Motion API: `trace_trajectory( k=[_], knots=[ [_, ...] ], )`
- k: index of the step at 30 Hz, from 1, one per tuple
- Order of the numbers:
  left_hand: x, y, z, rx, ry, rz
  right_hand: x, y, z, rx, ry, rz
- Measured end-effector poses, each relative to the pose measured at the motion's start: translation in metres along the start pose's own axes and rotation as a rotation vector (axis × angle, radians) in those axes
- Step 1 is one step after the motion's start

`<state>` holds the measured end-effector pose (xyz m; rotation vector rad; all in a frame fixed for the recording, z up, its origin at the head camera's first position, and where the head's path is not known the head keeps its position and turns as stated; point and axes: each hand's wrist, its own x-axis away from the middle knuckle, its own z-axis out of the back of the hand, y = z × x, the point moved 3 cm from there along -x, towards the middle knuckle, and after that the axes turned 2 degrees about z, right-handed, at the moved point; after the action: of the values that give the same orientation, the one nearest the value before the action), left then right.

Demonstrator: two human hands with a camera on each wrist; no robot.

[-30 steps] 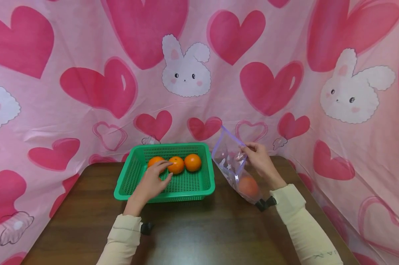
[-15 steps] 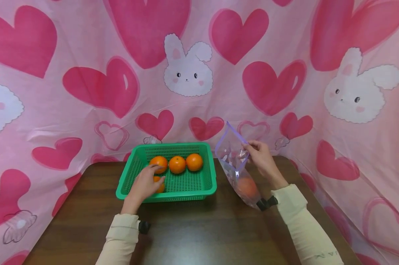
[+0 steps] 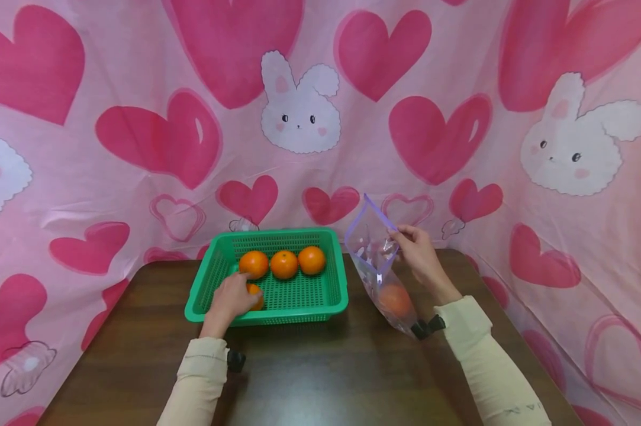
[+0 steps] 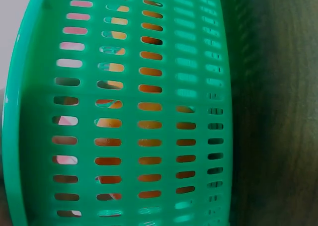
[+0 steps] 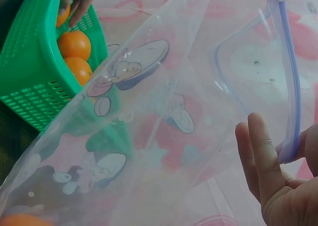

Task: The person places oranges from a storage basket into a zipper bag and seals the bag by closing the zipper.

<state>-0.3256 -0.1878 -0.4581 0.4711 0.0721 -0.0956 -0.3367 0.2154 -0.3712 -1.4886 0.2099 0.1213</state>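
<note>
Pink cloth [image 3: 354,154] w/ hearts & bunnies hangs behind your brown wood table [image 3: 320,378]. Going L to R: your L hand [image 3: 229,297] is over the near L part of the basket, fingers & thumb curled round the near orange [image 3: 254,297], at approx 7 o'clock inside. Green basket [image 3: 299,315] sits at 11 o'clock on the tabletop; its back row of oranges [image 3: 284,265], 3 pcs side by side, runs 11 to 2 o'clock. Clear bag [image 3: 374,260] w/ purple rim is at 1 o'clock, just beside the basket, mouth spread; the bagged orange [image 3: 395,300] lies in its lower end, approx 5 o'clock. Your R hand [image 3: 421,255] pinches the rim's R corner, thumb to forefinger; other fingers extended per R wrist cam.
</note>
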Motion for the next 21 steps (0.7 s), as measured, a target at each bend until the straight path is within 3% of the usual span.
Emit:
trace_trajectory(
  k=[5, 9, 15, 21],
  knots=[
    [-0.0015, -0.0002, -0.0014, 0.033, -0.104, 0.054, -0.0022, 0.0017, -0.0014, -0.001, -0.002, 0.003],
    [-0.0022, 0.0001, -0.0028, 0.041, -0.148, 0.058, -0.002, 0.0028, -0.0018, -0.003, -0.002, 0.003],
    [-0.0019, 0.0018, -0.0037, 0.054, -0.158, 0.042, -0.0014, 0.0028, -0.0018, -0.002, -0.004, 0.01],
    [-0.0028, 0.0041, -0.0029, 0.008, -0.121, 0.03, -0.0023, 0.0032, -0.0017, -0.005, -0.01, 0.018]
  ],
)
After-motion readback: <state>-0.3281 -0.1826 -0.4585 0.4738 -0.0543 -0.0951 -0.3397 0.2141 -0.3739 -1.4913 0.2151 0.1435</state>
